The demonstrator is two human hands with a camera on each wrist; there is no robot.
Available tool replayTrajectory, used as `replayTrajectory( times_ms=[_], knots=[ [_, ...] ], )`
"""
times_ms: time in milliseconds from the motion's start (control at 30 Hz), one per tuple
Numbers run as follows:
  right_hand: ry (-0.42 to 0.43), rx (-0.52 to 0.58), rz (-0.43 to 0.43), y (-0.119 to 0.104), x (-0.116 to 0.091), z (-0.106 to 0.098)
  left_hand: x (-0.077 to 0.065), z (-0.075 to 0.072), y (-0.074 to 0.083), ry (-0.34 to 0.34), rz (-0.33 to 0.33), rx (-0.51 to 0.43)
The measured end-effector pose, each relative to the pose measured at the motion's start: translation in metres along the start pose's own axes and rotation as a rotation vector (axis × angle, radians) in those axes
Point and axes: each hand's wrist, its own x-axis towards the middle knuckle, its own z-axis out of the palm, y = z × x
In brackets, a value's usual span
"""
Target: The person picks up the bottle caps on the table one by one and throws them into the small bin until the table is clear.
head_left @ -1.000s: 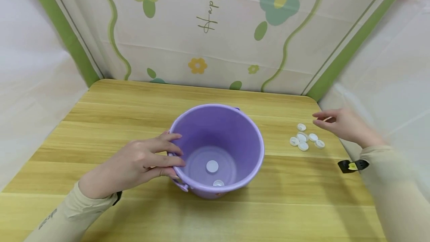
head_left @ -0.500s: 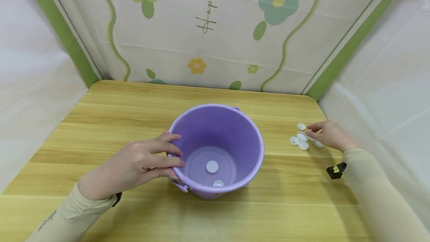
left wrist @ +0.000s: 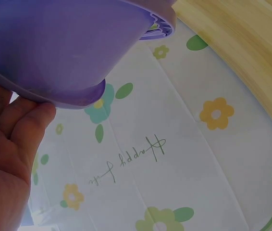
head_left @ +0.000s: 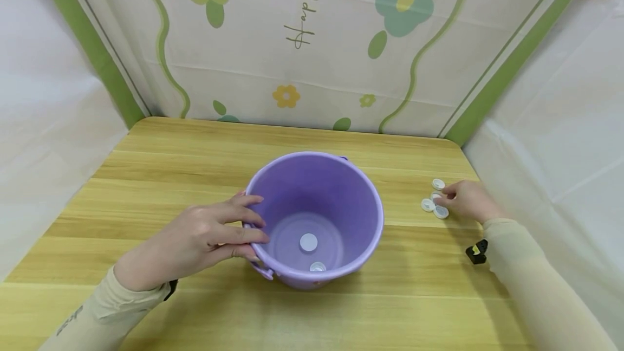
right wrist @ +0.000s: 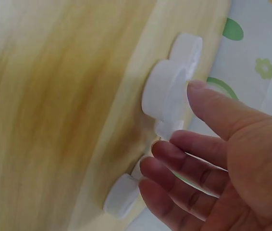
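A purple plastic bucket [head_left: 317,183] stands upright on the wooden table, its mouth facing the head camera. My left hand [head_left: 209,237] grips its left rim, fingers reaching over the edge to the inside. On the bucket's floor lie two white round caps, one flat disc [head_left: 309,242] and one hollow side up [head_left: 318,267]. At the table's right, my right hand [head_left: 470,201] is over a cluster of white plastic bottle caps [head_left: 428,205]. In the right wrist view its thumb and index finger are spread beside a taller cap [right wrist: 160,91]; other caps are partly hidden behind the fingers.
The wooden table [head_left: 170,177] ends at the back against a flower-printed cloth [head_left: 234,47]. White sheeting [head_left: 560,150] hangs close beside the right arm. A hinged bucket handle [head_left: 263,271] shows on the rim below the left hand.
My right hand has come in leftward and down from beyond the caps to the cluster, covering some of them. The left hand and the bucket stay in place.
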Motion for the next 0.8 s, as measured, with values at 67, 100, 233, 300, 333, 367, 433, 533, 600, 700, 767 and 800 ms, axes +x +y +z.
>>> replayTrajectory(
  times_ms=[67,100,233,300,333,367,433,533,600,700,767,800],
  knots=[
    [-0.012,-0.015,0.001,-0.0020,0.0006,-0.0001,0.0002,-0.0007,0.0005,-0.001,0.002,0.005],
    [-0.016,-0.020,0.003,-0.0029,0.0007,-0.0004,0.0002,-0.0012,0.0010,-0.004,0.000,0.007],
    [-0.036,-0.006,0.032,-0.0057,0.0000,-0.0017,-0.0006,-0.0026,0.0036,-0.039,-0.042,0.004],
    [-0.040,0.009,0.042,-0.0053,-0.0001,-0.0024,-0.0016,-0.0032,0.0047,-0.061,-0.072,-0.005],
    [-0.045,0.018,0.048,-0.0045,-0.0004,-0.0025,-0.0016,-0.0030,0.0046,-0.061,-0.072,-0.006],
    [-0.046,0.024,0.050,-0.0037,-0.0007,-0.0020,-0.0017,-0.0024,0.0041,-0.054,-0.062,-0.006],
    [-0.049,0.031,0.051,-0.0022,-0.0016,-0.0018,-0.0022,-0.0016,0.0038,-0.054,-0.056,-0.002],
    [-0.053,0.032,0.051,-0.0003,-0.0026,-0.0004,-0.0015,-0.0002,0.0034,-0.032,-0.022,0.007],
    [-0.052,0.030,0.055,-0.0005,-0.0027,0.0000,-0.0017,-0.0005,0.0046,-0.047,-0.050,-0.001],
    [-0.052,0.028,0.060,-0.0005,-0.0011,0.0002,-0.0016,-0.0013,0.0058,-0.058,-0.081,-0.012],
    [-0.051,0.033,0.064,-0.0013,-0.0002,0.0003,-0.0019,-0.0022,0.0067,-0.076,-0.112,-0.018],
    [-0.051,0.036,0.064,-0.0014,0.0002,0.0002,-0.0017,-0.0024,0.0069,-0.077,-0.113,-0.015]
  ],
)
